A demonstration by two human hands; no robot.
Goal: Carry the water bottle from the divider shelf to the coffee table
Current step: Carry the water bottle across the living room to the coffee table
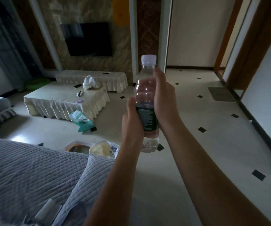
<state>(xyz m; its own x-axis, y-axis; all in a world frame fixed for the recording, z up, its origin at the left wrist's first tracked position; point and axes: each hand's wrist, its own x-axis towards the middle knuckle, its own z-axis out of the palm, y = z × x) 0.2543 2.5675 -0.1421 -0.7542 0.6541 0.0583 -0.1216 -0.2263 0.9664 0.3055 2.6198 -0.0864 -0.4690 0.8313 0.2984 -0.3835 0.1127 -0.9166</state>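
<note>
Nearest you, a grey quilted sofa (33,173) is filling the lower left. You are holding the water bottle (146,101) upright in the air over the floor, your left hand (132,121) gripping its label and your right hand (163,98) wrapping the upper part. Farther off, the coffee table (63,98) is carrying a plastic bag (90,82). A television (89,39) is hanging beyond.

Clear bottle (146,98), white cap (148,59), green label (147,119)
</note>
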